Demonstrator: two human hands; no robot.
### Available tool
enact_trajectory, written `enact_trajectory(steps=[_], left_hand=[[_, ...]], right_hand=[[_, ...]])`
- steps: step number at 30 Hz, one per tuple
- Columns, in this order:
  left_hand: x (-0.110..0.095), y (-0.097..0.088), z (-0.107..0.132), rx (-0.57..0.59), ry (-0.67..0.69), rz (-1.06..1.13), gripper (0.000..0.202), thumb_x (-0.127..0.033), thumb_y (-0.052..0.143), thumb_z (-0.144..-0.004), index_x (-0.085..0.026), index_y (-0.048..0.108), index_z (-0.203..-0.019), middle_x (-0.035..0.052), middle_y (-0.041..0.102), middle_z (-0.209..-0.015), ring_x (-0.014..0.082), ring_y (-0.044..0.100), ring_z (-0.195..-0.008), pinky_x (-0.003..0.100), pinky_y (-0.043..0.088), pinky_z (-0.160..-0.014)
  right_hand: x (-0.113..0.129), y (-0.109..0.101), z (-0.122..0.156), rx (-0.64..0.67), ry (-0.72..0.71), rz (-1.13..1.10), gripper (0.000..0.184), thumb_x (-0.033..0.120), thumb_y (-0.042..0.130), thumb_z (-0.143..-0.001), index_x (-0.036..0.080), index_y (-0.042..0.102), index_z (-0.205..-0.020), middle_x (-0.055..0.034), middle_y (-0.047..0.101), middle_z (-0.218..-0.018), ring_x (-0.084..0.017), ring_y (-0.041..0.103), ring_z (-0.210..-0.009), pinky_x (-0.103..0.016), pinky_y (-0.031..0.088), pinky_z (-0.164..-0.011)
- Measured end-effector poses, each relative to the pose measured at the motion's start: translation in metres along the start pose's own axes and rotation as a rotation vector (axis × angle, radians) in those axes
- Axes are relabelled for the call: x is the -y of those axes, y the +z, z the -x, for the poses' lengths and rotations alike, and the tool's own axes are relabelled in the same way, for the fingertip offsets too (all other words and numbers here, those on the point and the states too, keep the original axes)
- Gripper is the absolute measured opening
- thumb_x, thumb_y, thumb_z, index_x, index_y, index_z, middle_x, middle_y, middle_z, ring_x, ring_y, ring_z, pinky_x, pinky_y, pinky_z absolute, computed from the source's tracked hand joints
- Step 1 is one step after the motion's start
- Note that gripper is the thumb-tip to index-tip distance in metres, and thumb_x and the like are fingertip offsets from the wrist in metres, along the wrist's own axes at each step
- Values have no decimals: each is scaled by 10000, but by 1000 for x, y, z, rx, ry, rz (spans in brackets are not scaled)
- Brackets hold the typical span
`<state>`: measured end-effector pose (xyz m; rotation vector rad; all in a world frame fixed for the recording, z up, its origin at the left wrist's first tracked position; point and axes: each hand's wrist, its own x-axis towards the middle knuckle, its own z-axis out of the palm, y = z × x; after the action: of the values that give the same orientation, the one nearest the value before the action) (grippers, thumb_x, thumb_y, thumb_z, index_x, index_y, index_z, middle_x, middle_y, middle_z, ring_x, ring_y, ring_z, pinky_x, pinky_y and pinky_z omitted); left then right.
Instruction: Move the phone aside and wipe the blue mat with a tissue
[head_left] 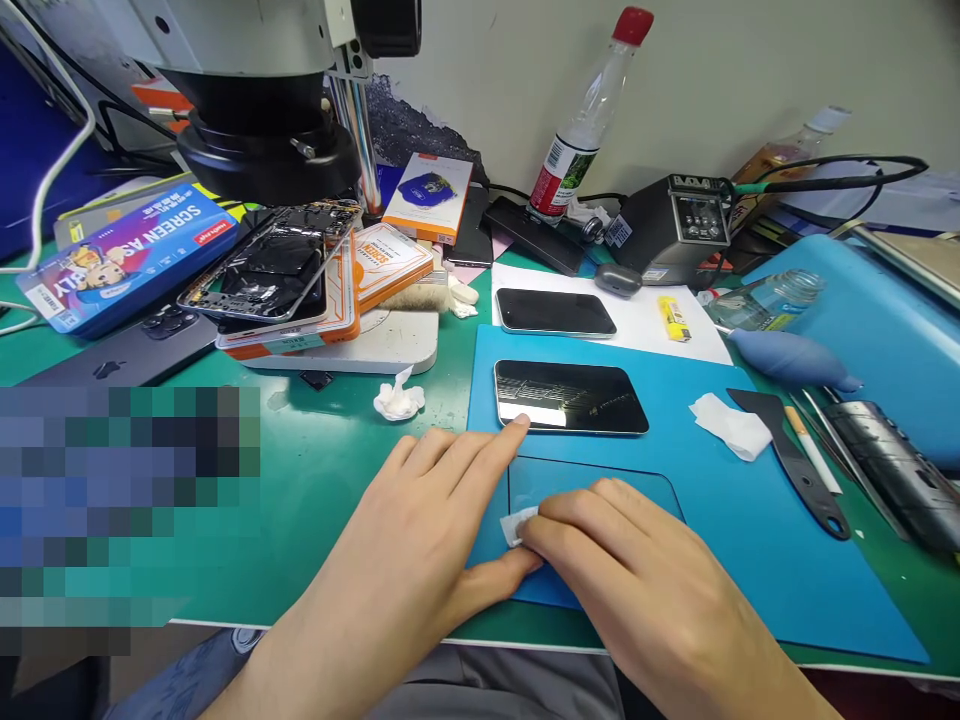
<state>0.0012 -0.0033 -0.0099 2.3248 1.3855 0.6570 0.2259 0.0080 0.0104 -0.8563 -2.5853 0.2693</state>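
My left hand (409, 540) lies flat on the blue mat (750, 520), fingers stretched out, its index tip touching the near left corner of a black phone (568, 397) that lies screen up. My right hand (645, 590) is curled with fingers pressed together on a small white wipe (516, 525), which it holds down on the mat's inset panel (592, 478). The left thumb rests beside that wipe.
A second phone (555, 311) lies on white paper behind. A microscope (262, 110) with phone parts and boxes stands at the left. A white tissue (731, 425), black pry tool (795, 460), blue air blower (795, 358), bottle (589, 115) and soldering station (675, 225) sit to the right.
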Motion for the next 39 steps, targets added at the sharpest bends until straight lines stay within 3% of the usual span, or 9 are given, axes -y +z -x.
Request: enact_trajectory(steps=[7, 12, 18, 22, 31, 39], left_hand=[[3, 3, 1, 4, 3, -10, 923, -428, 791, -973, -290, 218, -1684, -32, 623, -1521, 235, 556, -1243, 419, 441, -1059], [2, 4, 0, 1, -9, -21, 961, -426, 801, -964, -281, 191, -1693, -9, 615, -1540, 241, 556, -1232, 427, 446, -1029], [2, 5, 1, 4, -17, -20, 929, -393, 758, -991, -290, 178, -1710, -28, 635, -1503, 247, 555, -1226, 415, 432, -1039], [4, 4, 2, 16, 18, -25, 877, -413, 722, -1018, -262, 200, -1706, -16, 600, -1553, 250, 540, -1247, 409, 417, -1063], [2, 3, 1, 1, 14, -47, 931, -461, 761, -988, -250, 204, -1704, 5, 607, -1538, 255, 528, -1232, 420, 439, -1039], [3, 4, 1, -22, 56, -96, 863, -458, 662, -1050, -199, 187, -1723, 0, 636, -1491, 246, 538, -1199, 412, 447, -1037]], right_hand=[[-9, 5, -9, -29, 76, 96, 183, 107, 487, -1141, 120, 663, -1096, -84, 612, -1056, -226, 528, -950, -371, 405, -830], [-19, 9, -22, -81, 104, 87, 137, 70, 548, -1107, 124, 674, -1109, -69, 619, -1064, -216, 546, -965, -358, 438, -866], [-3, 5, -6, -7, 38, -7, 177, 124, 491, -1146, 124, 668, -1145, -70, 605, -1071, -211, 511, -940, -353, 399, -825], [7, 4, 4, -23, -23, 48, 209, 79, 452, -1140, 93, 655, -1186, -81, 603, -1051, -207, 478, -892, -360, 361, -788], [-18, 9, -19, -68, 121, 84, 153, 71, 523, -1116, 125, 662, -1083, -72, 597, -1049, -216, 524, -946, -363, 423, -857], [-1, -1, 7, 33, -25, -21, 201, 95, 459, -1149, 110, 643, -1229, -68, 602, -1090, -201, 493, -944, -357, 383, -853]])
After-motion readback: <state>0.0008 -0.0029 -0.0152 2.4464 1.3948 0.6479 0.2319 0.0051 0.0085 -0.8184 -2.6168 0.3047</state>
